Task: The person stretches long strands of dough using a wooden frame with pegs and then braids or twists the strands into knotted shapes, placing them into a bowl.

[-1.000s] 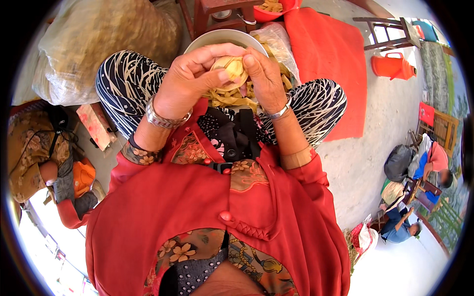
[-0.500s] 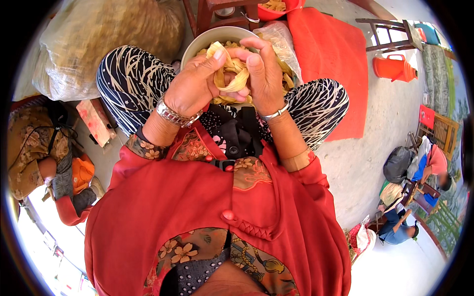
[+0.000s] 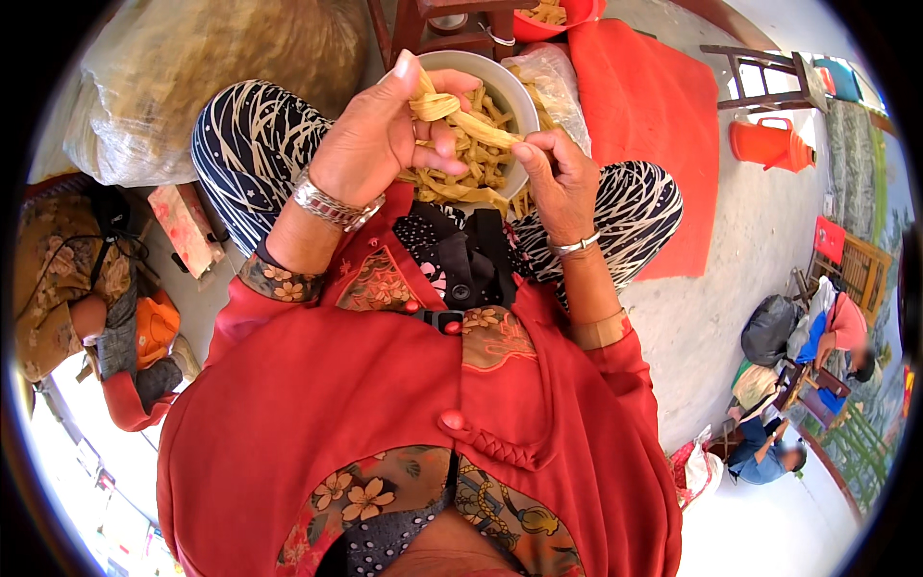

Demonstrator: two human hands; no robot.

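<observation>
The biggest thing I saw from far away was a puffy see-through bag on the left, full of something yellowish. Next came the red mat on the right, then the black and white trousers. A white bowl sat between the knees, with a heap of yellow strips in it.

The left hand was half open, thumb up, with one end of a yellow strip by its fingers; I couldn't tell how tight that grip was. The right hand had its grip closed, thumb and finger pinching the other end. So the strip hung over the bowl, between both hands. Smallest was its knot, near the left thumb.

I guessed the strip was light, soft and bendy, maybe a bit dry, and could tear if yanked. The flat tail and the fat knot looked like the best places to hold.
</observation>
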